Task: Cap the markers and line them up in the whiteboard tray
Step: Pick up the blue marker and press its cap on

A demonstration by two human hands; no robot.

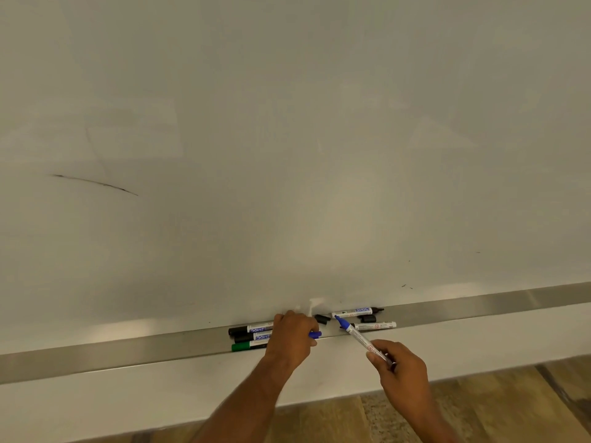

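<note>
My right hand point(399, 366) grips an uncapped blue marker point(358, 337) by its rear end, its blue tip pointing up-left over the metal whiteboard tray point(128, 356). My left hand point(292, 337) pinches a blue cap point(315, 334), held apart from the marker's tip. In the tray left of my left hand lie two black-capped markers point(251, 329), point(252, 337) and a green-capped marker point(248, 346), side by side. To the right lie an uncapped black marker point(356, 312) and another white-barrelled marker point(374, 326). Two loose black caps point(322, 318), point(368, 319) rest between them.
The whiteboard point(287, 155) fills the upper view, with a thin dark stroke point(96, 183) at the left. Below the tray is a white wall strip point(160, 394), then wood-pattern floor point(495, 404) at the bottom right.
</note>
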